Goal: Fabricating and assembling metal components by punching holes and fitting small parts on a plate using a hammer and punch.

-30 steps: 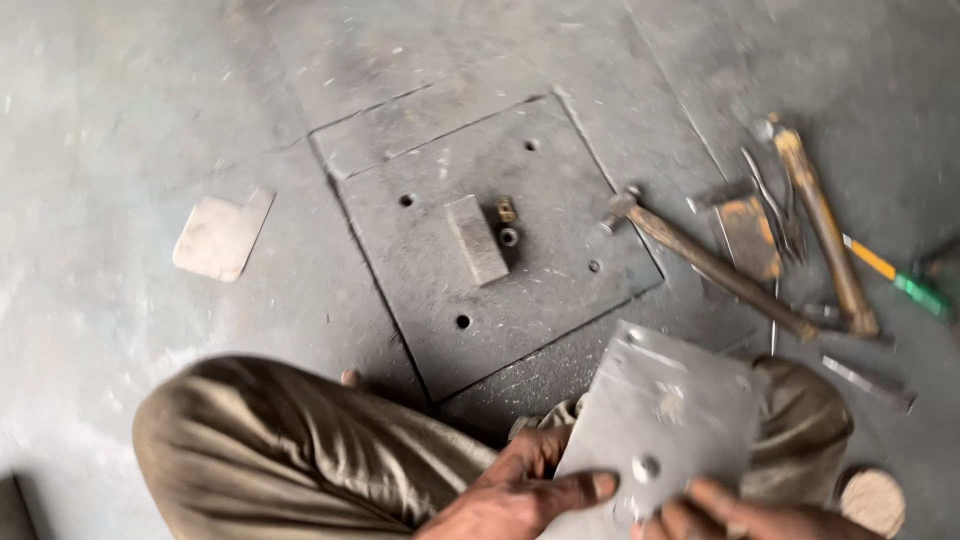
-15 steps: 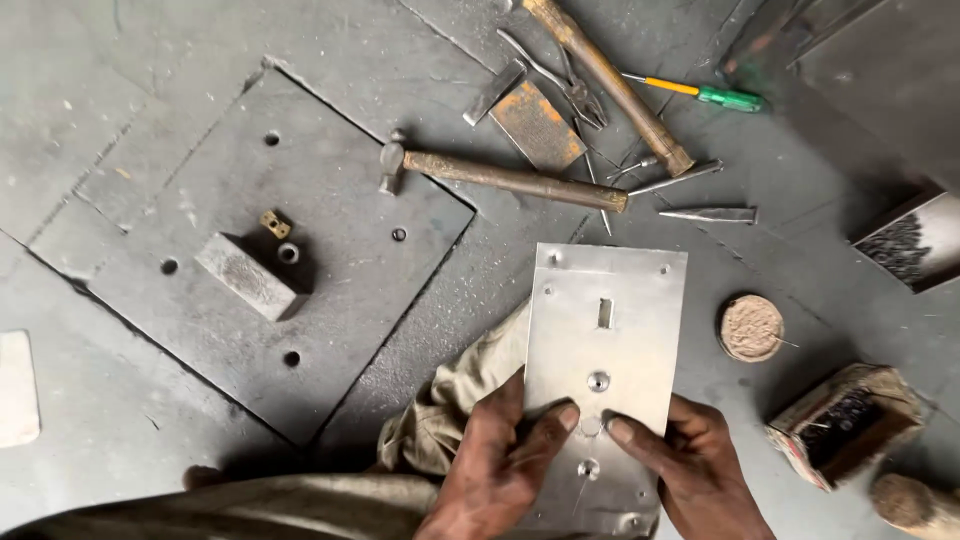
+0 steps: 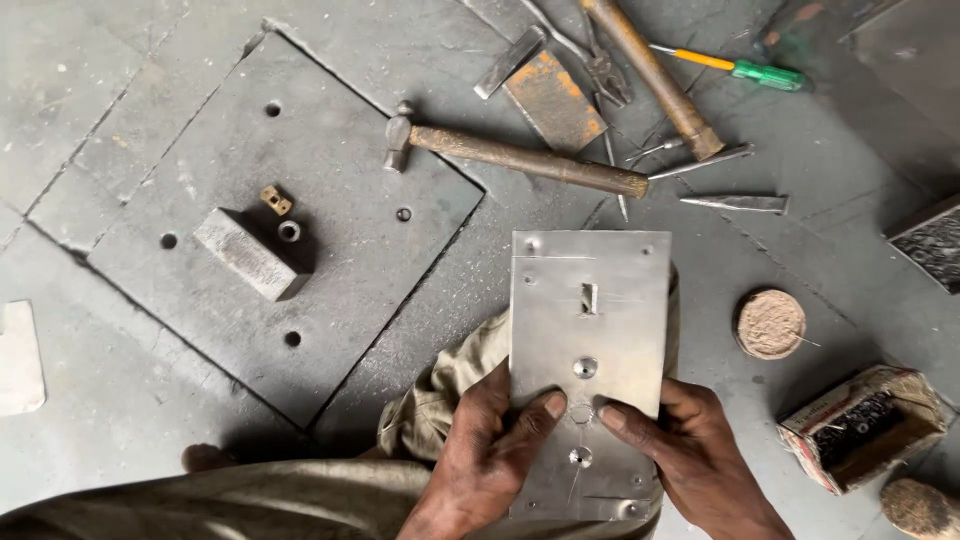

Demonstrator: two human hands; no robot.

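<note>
Both hands grip one rectangular metal plate (image 3: 588, 345) above the person's knee. The left hand (image 3: 487, 462) is clamped on its lower left edge, thumb pressing on the face, and the right hand (image 3: 690, 462) is clamped on the lower right edge, thumb near the small hole in the middle.

The plate is held only at its lower end, so I think the upper part could tip or slip down to the concrete floor (image 3: 120, 420). Its thin edges could also cut the fingers.

Compared with half a second ago, the plate and both hands are almost in the same position; the view has only shifted a little. The ball-peen hammer (image 3: 515, 157) lies on the edge of the dark steel base plate (image 3: 240, 330), as before.
</note>
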